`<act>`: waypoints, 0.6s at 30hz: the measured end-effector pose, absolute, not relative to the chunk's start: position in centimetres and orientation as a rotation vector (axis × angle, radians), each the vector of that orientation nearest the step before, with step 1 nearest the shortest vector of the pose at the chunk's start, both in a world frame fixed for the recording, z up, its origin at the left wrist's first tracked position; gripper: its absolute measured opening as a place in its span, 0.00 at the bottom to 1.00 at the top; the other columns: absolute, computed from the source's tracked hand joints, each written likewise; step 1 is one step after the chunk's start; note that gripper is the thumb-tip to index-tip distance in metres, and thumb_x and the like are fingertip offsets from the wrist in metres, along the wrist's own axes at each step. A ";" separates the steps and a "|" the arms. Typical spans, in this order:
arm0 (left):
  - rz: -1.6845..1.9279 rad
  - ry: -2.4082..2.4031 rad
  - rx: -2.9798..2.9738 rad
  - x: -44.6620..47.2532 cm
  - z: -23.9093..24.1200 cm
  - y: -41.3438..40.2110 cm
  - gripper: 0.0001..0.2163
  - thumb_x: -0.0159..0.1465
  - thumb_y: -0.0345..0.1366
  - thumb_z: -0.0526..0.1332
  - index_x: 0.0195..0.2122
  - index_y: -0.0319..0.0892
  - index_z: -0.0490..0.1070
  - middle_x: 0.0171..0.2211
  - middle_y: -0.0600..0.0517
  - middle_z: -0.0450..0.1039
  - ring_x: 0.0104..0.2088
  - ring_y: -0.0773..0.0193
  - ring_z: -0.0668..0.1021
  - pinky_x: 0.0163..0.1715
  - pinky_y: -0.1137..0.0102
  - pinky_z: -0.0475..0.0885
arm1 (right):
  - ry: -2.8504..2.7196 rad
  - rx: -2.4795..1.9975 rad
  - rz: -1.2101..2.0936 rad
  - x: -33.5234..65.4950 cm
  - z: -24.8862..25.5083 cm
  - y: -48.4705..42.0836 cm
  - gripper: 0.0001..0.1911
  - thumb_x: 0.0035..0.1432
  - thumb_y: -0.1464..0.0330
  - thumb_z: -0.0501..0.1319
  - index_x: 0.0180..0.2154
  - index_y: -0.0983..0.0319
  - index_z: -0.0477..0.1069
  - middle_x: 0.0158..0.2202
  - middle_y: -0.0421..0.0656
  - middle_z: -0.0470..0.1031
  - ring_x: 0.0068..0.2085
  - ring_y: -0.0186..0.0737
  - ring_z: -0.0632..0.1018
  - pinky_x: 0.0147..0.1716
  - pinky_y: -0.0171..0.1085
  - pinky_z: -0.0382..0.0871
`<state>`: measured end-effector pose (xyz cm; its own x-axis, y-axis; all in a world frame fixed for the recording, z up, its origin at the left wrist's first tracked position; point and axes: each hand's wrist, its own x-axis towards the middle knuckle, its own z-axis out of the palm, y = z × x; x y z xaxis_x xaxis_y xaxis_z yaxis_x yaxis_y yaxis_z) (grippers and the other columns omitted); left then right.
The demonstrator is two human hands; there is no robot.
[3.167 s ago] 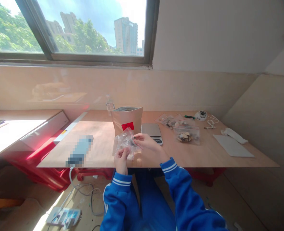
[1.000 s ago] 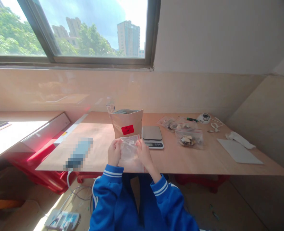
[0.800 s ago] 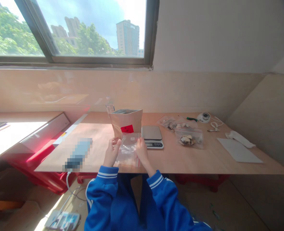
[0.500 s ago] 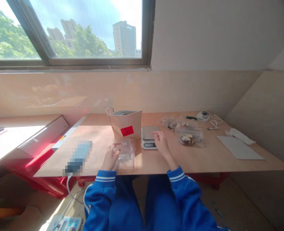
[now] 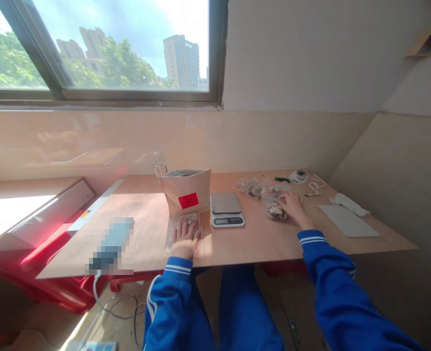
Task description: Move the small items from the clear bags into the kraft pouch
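Observation:
My left hand (image 5: 184,236) lies flat with fingers spread on a stack of clear zip-lock bags (image 5: 169,241) with a red seal line. My right hand (image 5: 290,204) is at a filled zip-lock bag (image 5: 270,197), its fingers curled in at the bag's upper part. Light and dark dried pieces (image 5: 276,212) show inside that bag. Between my hands sits a kitchen scale (image 5: 225,203) with a bare steel plate. Behind my left hand stands an open tan pouch (image 5: 184,187) with a red label; its contents are mostly hidden.
More filled zip-lock bags (image 5: 250,186) lie behind the right hand. Further right are a green-handled screwdriver (image 5: 283,179), a white dome camera (image 5: 299,176) with cable, and a white sheet (image 5: 347,222). A clear bottle (image 5: 159,163) stands behind the pouch. A blurred-out object (image 5: 111,243) lies left.
My right hand has moved right from above the scale to the filled bag. My left hand has flattened onto the empty bags. The view has shifted slightly right.

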<state>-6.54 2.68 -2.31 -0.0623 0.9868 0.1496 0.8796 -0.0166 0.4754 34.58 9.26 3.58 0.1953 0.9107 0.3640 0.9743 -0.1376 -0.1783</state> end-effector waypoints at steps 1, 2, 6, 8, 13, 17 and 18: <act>0.715 1.992 1.953 -6.8 -2.5 2.8 0.21 0.60 0.38 0.57 0.56 0.48 0.67 0.64 0.45 0.56 0.65 0.47 0.54 0.61 0.51 0.49 | -1.782 -2.100 -0.201 34.7 4.2 9.0 0.06 0.52 0.71 0.58 0.31 0.64 0.74 0.36 0.52 0.76 0.42 0.50 0.73 0.42 0.45 0.61; 0.781 1.958 1.915 -7.0 -2.4 2.9 0.21 0.59 0.38 0.58 0.55 0.48 0.69 0.63 0.45 0.58 0.64 0.46 0.55 0.61 0.50 0.48 | -1.798 -2.073 -0.157 34.6 4.9 8.6 0.05 0.51 0.71 0.58 0.28 0.63 0.73 0.34 0.50 0.76 0.40 0.48 0.73 0.41 0.43 0.62; 1.222 1.752 1.679 -5.9 0.1 2.1 0.14 0.57 0.38 0.59 0.43 0.42 0.74 0.54 0.38 0.69 0.61 0.41 0.61 0.60 0.45 0.45 | -1.755 -1.857 -0.113 31.6 8.1 5.4 0.06 0.53 0.71 0.59 0.26 0.62 0.73 0.31 0.47 0.75 0.34 0.43 0.74 0.35 0.39 0.63; 1.284 1.633 1.687 -3.7 2.1 1.1 0.13 0.61 0.41 0.54 0.40 0.42 0.73 0.47 0.40 0.73 0.55 0.47 0.70 0.56 0.50 0.58 | -1.698 -1.732 -0.110 27.9 9.5 3.2 0.06 0.54 0.69 0.59 0.28 0.60 0.73 0.32 0.46 0.75 0.33 0.42 0.73 0.34 0.38 0.63; 1.371 1.110 1.443 2.2 6.4 -1.9 0.16 0.65 0.49 0.49 0.32 0.42 0.66 0.28 0.51 0.71 0.30 0.64 0.75 0.31 0.70 0.70 | -1.477 -1.361 0.285 16.4 10.5 -1.1 0.08 0.56 0.65 0.60 0.29 0.61 0.73 0.30 0.44 0.74 0.31 0.39 0.74 0.32 0.37 0.67; 1.464 1.174 1.379 2.3 7.1 -2.8 0.16 0.65 0.50 0.49 0.30 0.43 0.63 0.26 0.53 0.67 0.31 0.65 0.72 0.34 0.70 0.68 | -1.351 -1.213 0.618 10.2 9.0 -2.4 0.09 0.56 0.64 0.59 0.30 0.62 0.75 0.31 0.44 0.74 0.31 0.39 0.75 0.30 0.35 0.70; 1.499 1.200 1.354 1.9 7.0 -2.8 0.16 0.65 0.50 0.49 0.30 0.43 0.63 0.27 0.53 0.67 0.32 0.64 0.72 0.35 0.70 0.68 | -1.350 -1.191 0.648 9.4 8.6 -2.6 0.10 0.56 0.63 0.59 0.30 0.62 0.75 0.31 0.44 0.74 0.31 0.39 0.75 0.30 0.35 0.70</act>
<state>1.89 -2.78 7.00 -0.1368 0.9552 0.2624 0.0471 -0.2584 0.9649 9.42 -2.59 8.63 0.1814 0.9058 0.3828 0.2680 0.3290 -0.9055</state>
